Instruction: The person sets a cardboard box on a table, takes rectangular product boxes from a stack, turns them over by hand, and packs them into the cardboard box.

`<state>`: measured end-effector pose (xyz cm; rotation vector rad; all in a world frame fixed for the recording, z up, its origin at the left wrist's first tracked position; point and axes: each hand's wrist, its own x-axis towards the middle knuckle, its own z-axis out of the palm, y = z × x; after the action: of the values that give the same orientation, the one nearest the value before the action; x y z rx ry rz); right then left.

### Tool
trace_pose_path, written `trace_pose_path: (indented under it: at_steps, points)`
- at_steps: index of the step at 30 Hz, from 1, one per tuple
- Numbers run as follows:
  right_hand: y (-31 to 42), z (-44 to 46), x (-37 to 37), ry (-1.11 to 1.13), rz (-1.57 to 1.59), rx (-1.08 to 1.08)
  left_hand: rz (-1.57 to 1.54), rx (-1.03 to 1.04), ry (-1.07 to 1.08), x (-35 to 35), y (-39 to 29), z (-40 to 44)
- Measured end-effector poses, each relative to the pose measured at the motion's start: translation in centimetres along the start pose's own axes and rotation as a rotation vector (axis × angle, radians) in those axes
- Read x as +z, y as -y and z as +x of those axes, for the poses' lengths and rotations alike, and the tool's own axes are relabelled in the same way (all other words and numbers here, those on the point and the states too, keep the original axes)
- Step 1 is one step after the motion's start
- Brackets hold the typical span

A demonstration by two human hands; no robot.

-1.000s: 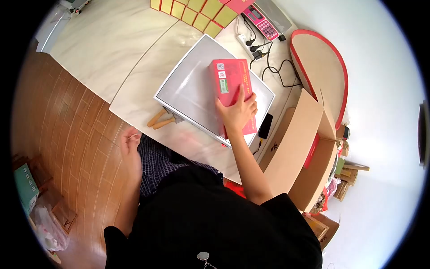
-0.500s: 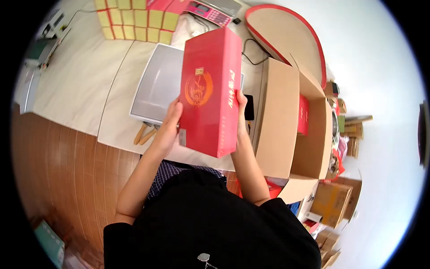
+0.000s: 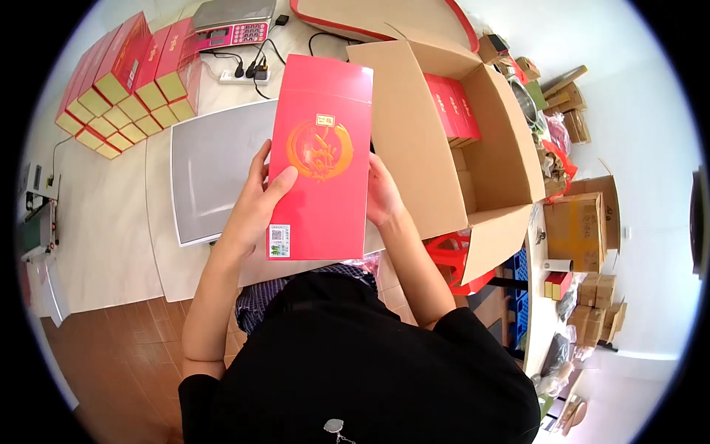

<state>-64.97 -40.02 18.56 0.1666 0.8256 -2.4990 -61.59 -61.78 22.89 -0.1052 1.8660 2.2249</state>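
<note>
A red gift box (image 3: 325, 207) with a gold ring emblem and a small QR label is held up in front of my body. My left hand (image 3: 259, 196) grips its left edge, thumb on the front face. On the right side, my right hand (image 3: 383, 194) holds the opposite edge, its fingertips partly hidden behind the box. Behind it on the table lies a grey-topped, white-edged tray (image 3: 214, 163). To the right stands an open cardboard carton (image 3: 414, 140) with several red boxes (image 3: 452, 109) inside its far end.
Stacked red and gold boxes (image 3: 122, 78) stand at the back left of the table (image 3: 111, 222). Behind are a pink scale (image 3: 235, 33), a power strip (image 3: 248, 76) with cables and a red-rimmed board (image 3: 384, 16). A red stool (image 3: 450, 255) is below the carton.
My left hand has come up from beside the table and joined my right on the red box, which has been lifted off the grey surface and turned. The view has swung right towards the carton.
</note>
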Motion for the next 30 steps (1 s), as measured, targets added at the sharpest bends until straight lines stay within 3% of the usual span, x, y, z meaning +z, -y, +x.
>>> trace_pose_path:
  at_steps: [3, 10, 14, 16, 18, 19, 20, 21, 22, 24, 26, 28, 30]
  points:
    - [1.6, -1.5, 1.4, -0.064, -0.245, -0.062, 0.008, -0.029, 0.042, 0.6, -0.2, 0.5]
    - [5.6, -1.6, -0.1, -0.073, -0.491, -0.291, 0.31, 0.071, 0.084, 0.5, -3.9, 1.7]
    - [7.6, -2.2, 1.5, -0.346, -0.881, -0.746, 0.414, 0.204, 0.087, 0.2, -5.4, 2.1]
    - [8.8, -2.7, 2.1, -0.327, -1.141, -0.975, 0.561, 0.23, 0.084, -0.3, -5.9, 2.5]
    - [10.7, -3.7, 3.9, -0.298, -1.609, -1.096, 0.709, 0.249, 0.081, -0.9, -6.5, 2.1]
    - [11.3, -4.0, 5.3, -0.285, -1.602, -1.093, 0.79, 0.275, 0.119, -1.0, -6.8, 1.8]
    - [11.8, -4.3, 6.9, -0.145, -1.758, -0.984, 0.868, 0.301, 0.163, -1.2, -6.9, 1.5]
    - [12.1, -4.4, 7.8, -0.002, -1.907, -0.867, 0.972, 0.512, 0.126, -1.3, -6.2, 1.3]
    - [11.9, -4.2, 8.3, 0.003, -1.906, -0.866, 0.972, 0.51, 0.123, -1.5, -5.9, 1.0]
    - [11.4, -3.3, 9.1, 0.233, -1.911, -0.416, 1.273, 0.776, 0.265, -2.0, -5.0, 0.2]
    - [9.8, -2.0, 6.4, 0.296, -2.02, -0.424, 1.325, 0.857, 0.254, -2.4, -2.9, -1.0]
    - [7.2, -1.1, 4.8, 0.574, -2.199, 0.028, 1.555, 1.068, 0.347, -3.3, -0.5, -2.0]
    - [4.0, -1.2, 4.3, 0.558, -2.028, 0.369, 1.517, 1.116, 0.323, -3.5, 2.5, -3.1]
